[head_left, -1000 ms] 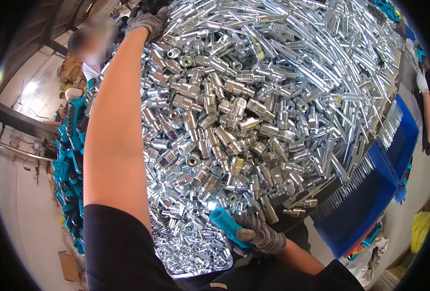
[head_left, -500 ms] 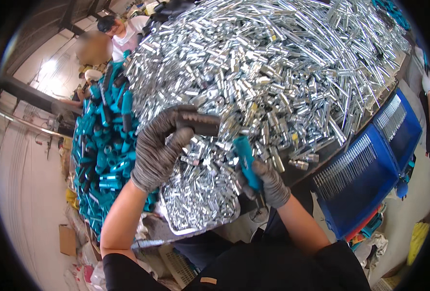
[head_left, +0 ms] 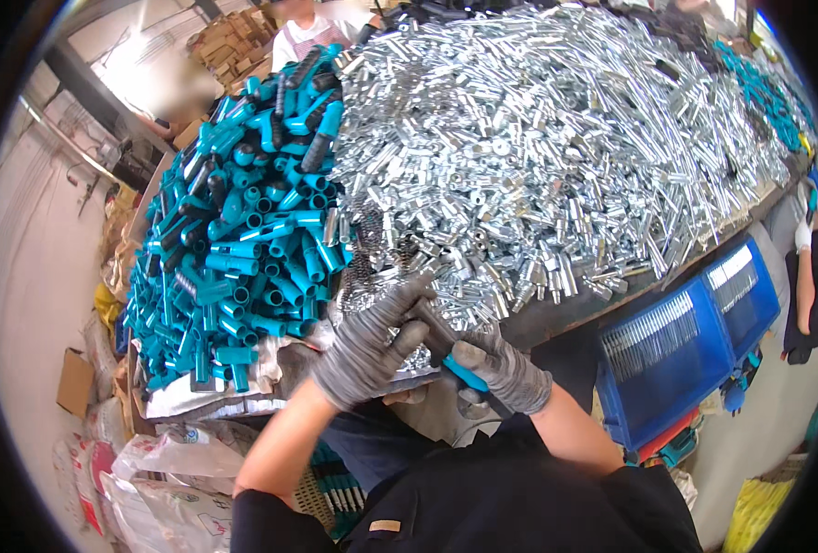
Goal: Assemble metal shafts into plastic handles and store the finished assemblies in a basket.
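Observation:
My left hand (head_left: 363,350), in a grey knit glove, is closed round a black tubular grip (head_left: 435,334). In my right hand (head_left: 512,370), gloved the same way, is a teal plastic handle (head_left: 464,373). The two pieces meet end to end between my hands; whether one sits inside the other I cannot tell. Beyond them spreads a large heap of shiny metal sockets and rods (head_left: 538,147). To its left rises a pile of teal and black plastic handles (head_left: 243,263). My hands mostly hide the tray of small metal pieces below them.
Two blue bins (head_left: 671,364) holding rows of metal rods stand at the right, beside the table edge. A person (head_left: 315,32) is across the table. White plastic bags (head_left: 169,498) and a cardboard piece (head_left: 76,382) lie at lower left.
My hands have come together and lower, bringing the black grip against the teal handle. The view has shifted, showing more of the teal pile.

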A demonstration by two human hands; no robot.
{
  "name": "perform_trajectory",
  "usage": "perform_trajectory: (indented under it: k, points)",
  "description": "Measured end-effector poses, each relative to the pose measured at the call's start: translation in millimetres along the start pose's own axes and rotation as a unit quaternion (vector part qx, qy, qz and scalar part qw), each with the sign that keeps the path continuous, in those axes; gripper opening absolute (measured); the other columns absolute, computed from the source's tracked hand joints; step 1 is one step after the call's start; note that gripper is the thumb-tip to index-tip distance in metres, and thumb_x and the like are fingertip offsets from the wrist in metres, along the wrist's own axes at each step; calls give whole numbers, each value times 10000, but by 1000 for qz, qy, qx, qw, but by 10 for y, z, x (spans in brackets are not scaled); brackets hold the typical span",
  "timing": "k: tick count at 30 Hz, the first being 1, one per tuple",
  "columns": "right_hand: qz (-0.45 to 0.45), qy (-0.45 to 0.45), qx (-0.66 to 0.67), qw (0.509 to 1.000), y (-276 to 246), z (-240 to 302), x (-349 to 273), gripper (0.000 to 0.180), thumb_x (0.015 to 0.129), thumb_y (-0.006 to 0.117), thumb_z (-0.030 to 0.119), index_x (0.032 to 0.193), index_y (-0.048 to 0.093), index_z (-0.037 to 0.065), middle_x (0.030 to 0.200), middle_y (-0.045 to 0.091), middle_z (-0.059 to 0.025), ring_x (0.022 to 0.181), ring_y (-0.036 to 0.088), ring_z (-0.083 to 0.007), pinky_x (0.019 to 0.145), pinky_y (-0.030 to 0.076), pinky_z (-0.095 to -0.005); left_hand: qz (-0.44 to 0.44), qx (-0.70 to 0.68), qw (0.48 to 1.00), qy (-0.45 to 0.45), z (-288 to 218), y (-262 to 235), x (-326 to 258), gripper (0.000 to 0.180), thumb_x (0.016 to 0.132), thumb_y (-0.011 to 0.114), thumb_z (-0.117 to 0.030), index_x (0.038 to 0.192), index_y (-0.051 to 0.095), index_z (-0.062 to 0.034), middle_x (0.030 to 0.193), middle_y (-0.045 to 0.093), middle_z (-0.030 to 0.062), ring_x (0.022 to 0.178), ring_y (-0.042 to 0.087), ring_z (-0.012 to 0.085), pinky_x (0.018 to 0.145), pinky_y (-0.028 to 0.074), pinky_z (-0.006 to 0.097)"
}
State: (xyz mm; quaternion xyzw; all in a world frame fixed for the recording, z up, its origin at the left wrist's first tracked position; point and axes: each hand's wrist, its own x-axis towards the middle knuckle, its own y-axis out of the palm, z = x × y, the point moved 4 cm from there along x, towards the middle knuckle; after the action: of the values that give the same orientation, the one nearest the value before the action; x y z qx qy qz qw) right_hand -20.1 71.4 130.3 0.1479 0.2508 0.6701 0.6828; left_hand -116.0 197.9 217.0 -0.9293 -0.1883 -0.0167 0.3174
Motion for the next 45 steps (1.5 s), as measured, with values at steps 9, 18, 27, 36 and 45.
perform_trajectory:
  k: [9,18,27,36,45]
  points:
    - [-74,-124,-376,915,101,-43,346,849,826,529,648,1385,383,27,1173,581,-264,1087,582,-350,925,447,-364,-145,275,947,-82,180,182,-456,400,943,438,-342,1223,527,-71,840,654,171,719,643,333,642,503,420]
    - [39,-33,164,985,-247,-67,482,717,819,515,670,1197,508,61,576,503,-31,348,389,-90,310,313,-240,-172,331,910,-182,833,8,104,411,831,594,-468,1036,623,-112,786,666,156,779,651,329,703,499,438]
    - [25,-25,160,986,-254,-63,499,785,750,528,729,1129,503,42,515,442,-17,307,350,-72,281,302,-208,-143,315,908,-235,960,-86,334,292,803,634,-360,947,651,-107,815,686,130,799,665,297,729,509,434]
    - [35,-17,173,984,-244,-65,457,785,744,556,718,1164,512,57,562,495,-30,344,412,-91,311,331,-226,-351,124,924,-89,1132,-415,418,236,810,680,-136,1005,562,-76,831,671,94,737,662,246,659,506,337]
    - [51,-10,149,988,-270,-144,472,811,740,549,733,1178,518,52,555,495,-25,351,383,-78,334,330,-218,-231,-126,965,2,401,-600,546,153,894,600,-69,1041,590,-24,846,611,7,792,562,81,718,474,236]
